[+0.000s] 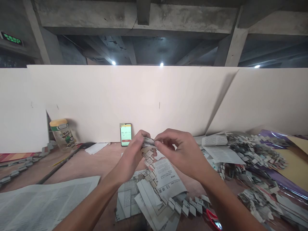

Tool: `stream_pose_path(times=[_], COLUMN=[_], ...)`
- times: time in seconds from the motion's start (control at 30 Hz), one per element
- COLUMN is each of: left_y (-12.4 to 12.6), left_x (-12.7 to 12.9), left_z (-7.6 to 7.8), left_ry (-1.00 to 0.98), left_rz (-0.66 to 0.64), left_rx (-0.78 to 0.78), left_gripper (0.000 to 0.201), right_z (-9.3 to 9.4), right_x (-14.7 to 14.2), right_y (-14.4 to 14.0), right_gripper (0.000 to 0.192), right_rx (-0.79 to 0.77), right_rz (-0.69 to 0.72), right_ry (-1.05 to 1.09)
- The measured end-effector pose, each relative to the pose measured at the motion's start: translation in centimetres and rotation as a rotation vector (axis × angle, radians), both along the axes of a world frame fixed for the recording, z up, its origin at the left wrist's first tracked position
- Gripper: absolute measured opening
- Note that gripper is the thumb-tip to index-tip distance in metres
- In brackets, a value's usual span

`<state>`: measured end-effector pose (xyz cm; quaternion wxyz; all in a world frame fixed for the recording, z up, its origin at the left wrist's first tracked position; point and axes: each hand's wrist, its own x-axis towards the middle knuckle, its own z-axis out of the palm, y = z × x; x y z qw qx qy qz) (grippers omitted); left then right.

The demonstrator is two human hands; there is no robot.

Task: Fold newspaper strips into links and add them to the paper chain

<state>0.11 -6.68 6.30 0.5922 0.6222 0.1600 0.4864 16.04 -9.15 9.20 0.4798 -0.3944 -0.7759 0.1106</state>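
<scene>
My left hand [136, 151] pinches the upper end of a zigzag chain of folded newspaper [149, 157] between thumb and fingers. From there the chain hangs down and curves right over the table. My right hand [175, 144] is closed, thumb and forefinger pinching a small folded paper strip [148, 140] at that same end. Both hands meet just above the tabletop. Below them lie cut newspaper pieces [168, 179] and loose paper strips [149, 202]. The exact fold between the fingertips is partly hidden.
A phone [126, 134] showing a timer leans on the white partition [144, 96]. A yellow-lidded bottle [63, 134] stands left. A newspaper sheet [53, 199] lies front left. Heaped folded paper pieces [255, 150] cover the right. Red-handled scissors [211, 218] lie near my right forearm.
</scene>
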Motion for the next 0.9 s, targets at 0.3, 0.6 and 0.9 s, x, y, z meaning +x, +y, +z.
stream_pose_path(times=[0.3,0.6,0.9], left_y=[0.4,0.3,0.3], left_x=[-0.1,-0.9,-0.3], left_z=[0.0,0.8,0.6], left_ry=[0.097,0.177,0.066], left_rz=[0.043,-0.088,0.038], left_rx=[0.013,0.048,-0.018], left_gripper=[0.027,0.029,0.028], right_z=[-0.1,-0.5,-0.9], right_x=[-0.2,-0.5,-0.8], right_y=[-0.2,-0.4,0.5], right_gripper=[0.014,0.016,0.008], right_rx=[-0.004,0.064,-0.025], right_rz=[-0.023,-0.036,0.028], right_ry=[-0.057,-0.152,0.038])
